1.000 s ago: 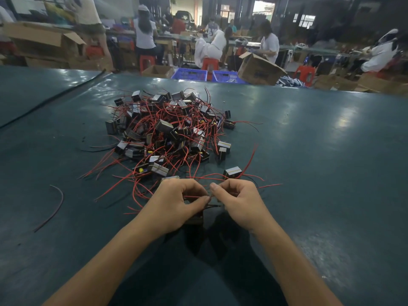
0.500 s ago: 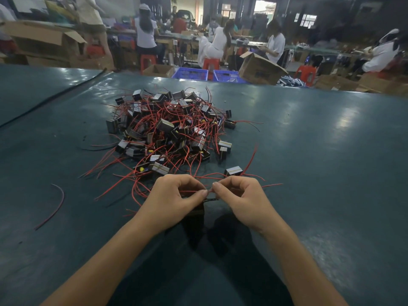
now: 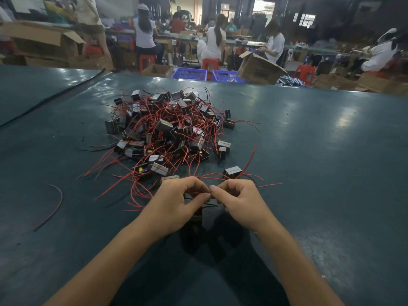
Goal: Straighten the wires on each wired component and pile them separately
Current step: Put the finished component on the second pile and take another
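The component [image 3: 197, 218] sits between my hands, low over the table [image 3: 320, 164]. My left hand [image 3: 174, 206] and right hand [image 3: 239, 204] each pinch its wire [image 3: 199, 192], fingertips nearly meeting. I judge the wire light, thin and springy, so grip beside the bend and draw outward gently. The pile [image 3: 167, 133] lies just beyond.

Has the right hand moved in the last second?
No, not noticeably: the right hand stays just in front of the lone component, pinching the red wire with the left hand.
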Demonstrator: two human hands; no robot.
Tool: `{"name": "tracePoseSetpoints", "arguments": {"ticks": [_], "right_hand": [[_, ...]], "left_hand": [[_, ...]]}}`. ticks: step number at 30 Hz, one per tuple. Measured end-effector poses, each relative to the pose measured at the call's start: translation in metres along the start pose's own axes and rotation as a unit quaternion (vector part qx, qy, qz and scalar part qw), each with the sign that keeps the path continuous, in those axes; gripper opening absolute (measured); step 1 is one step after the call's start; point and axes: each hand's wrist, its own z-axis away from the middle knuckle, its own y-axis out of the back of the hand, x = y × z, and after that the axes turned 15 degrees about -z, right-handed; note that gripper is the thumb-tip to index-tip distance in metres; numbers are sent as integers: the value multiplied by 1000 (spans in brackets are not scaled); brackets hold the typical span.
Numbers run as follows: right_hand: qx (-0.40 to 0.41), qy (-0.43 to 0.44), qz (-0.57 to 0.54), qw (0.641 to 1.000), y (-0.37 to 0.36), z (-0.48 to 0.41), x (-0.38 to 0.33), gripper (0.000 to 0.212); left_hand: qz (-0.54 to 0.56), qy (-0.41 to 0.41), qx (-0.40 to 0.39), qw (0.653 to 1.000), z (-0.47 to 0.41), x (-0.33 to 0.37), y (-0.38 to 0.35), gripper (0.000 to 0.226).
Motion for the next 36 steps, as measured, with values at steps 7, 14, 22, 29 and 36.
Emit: {"name": "tracePoseSetpoints", "arguments": {"ticks": [7,14,22,29,36], "right_hand": [[20,100,25,995,-3,2,3,19],[23,171,109,979,-3,2,8,13],[-1,165,114,980,-3,2,9,13],[-12,164,119,979,-3,3,11,11],[-3,142,132,981,-2,3,11,17]], "left_hand": [[67,56,13,996,-3,-3,3,11],[57,70,10,996,-3,-5,5,15],[41,12,32,999,-1,-1,2,7],[-9,7,77,997,-4,-4,5,6],[-17,11,2,1000,-5,-10,13,14]]}}
